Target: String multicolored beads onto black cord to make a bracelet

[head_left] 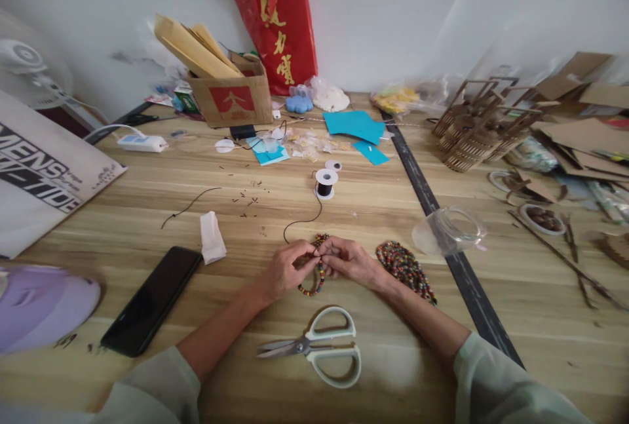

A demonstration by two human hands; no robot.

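My left hand (289,269) and my right hand (350,261) meet fingertip to fingertip over the middle of the table, both pinching a string of multicoloured beads (322,274). Part of the string hangs below the fingers in a loop, and more beads show just beyond them. A thin black cord (303,221) runs from a spool (326,184) toward my left hand; where it meets the beads is hidden by the fingers. By my right forearm lies a heap of beaded strings (403,269). Scissors with pale handles (337,347) rest nearer to me, blades pointing left.
To the left are a black phone (152,301), a folded white paper (212,238) and a loose cord piece (190,202). A clear plastic container (449,230) stands right, near a dark strip. Behind are a cardboard box (230,93), blue papers (354,126) and small baskets (466,132).
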